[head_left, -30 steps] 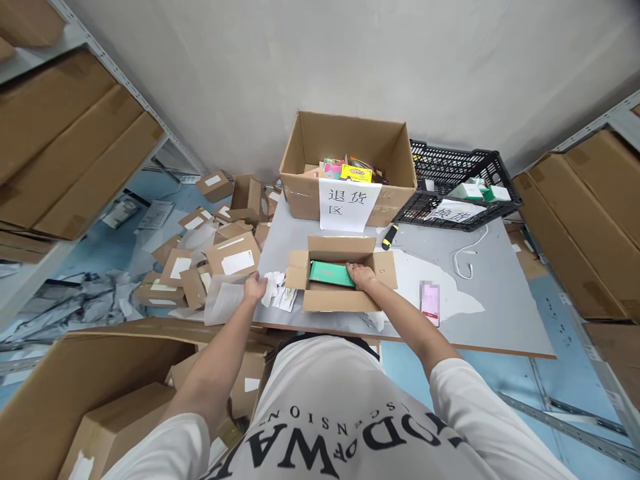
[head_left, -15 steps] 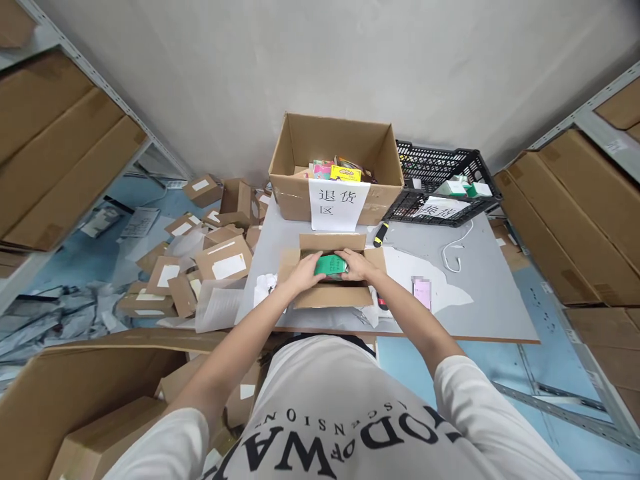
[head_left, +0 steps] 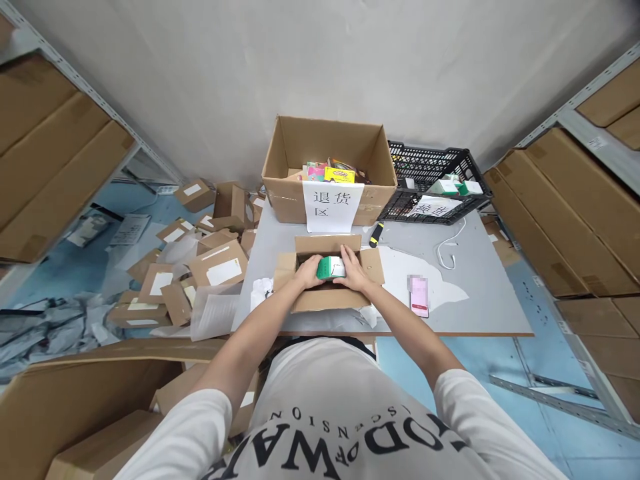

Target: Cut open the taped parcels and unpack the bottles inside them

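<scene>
A small green-and-white box (head_left: 331,267) is between my hands, inside or just above an open cardboard box (head_left: 327,301) whose flaps are spread out. My left hand (head_left: 309,272) grips its green left end, fingers closed on it. At the white right end, my right hand (head_left: 353,270) presses against it with the fingers bent over the side. The small box is turned so a white face shows beside the green one. Its underside and part of the carton's inside are hidden by my hands.
Behind stands a large cardboard box (head_left: 280,200) of colourful packages with a paper sign (head_left: 333,208). Beside it is a black crate (head_left: 425,160) with green-and-white boxes. A yellow-black cutter (head_left: 377,235), phone (head_left: 419,297) and white cable (head_left: 440,257) lie on the table (head_left: 480,293). Cartons (head_left: 220,267) pile up left.
The small box has turned between my hands, so its white face now shows more. My right hand has shifted slightly at its right end. The whole view has swung a little.
</scene>
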`<action>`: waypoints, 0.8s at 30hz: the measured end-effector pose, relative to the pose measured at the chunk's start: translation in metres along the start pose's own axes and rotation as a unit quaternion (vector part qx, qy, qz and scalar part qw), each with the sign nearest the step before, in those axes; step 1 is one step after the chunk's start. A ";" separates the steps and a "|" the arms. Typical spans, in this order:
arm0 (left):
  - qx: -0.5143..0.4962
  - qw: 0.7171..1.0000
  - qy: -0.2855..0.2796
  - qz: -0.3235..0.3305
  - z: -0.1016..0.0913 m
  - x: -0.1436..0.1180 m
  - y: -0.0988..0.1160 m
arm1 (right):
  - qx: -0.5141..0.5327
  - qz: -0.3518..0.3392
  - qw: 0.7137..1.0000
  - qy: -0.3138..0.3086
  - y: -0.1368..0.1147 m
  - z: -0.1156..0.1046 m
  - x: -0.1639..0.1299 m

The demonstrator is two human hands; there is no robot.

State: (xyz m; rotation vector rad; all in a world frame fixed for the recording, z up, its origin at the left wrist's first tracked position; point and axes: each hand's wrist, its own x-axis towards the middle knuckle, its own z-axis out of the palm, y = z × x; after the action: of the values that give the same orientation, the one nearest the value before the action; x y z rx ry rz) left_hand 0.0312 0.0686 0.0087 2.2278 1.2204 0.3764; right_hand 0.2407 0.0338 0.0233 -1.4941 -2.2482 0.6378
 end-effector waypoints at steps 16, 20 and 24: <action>-0.013 0.999 -0.025 -0.021 -0.015 -0.015 0.008 | -0.082 -0.135 0.979 -0.131 -0.009 -0.010 0.032; 0.020 0.999 -0.007 -0.027 -0.023 -0.052 0.017 | -0.106 -0.143 0.974 -0.140 -0.010 -0.018 0.041; 0.089 0.991 -0.089 0.034 -0.023 -0.082 0.022 | -0.150 -0.138 0.965 -0.167 -0.010 -0.029 0.049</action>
State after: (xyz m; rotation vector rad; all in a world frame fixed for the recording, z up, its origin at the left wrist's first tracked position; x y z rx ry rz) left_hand -0.0098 -0.0015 0.0417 2.4001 1.1246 0.0936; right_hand 0.2299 0.0806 0.0556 -1.2322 -2.8553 0.5090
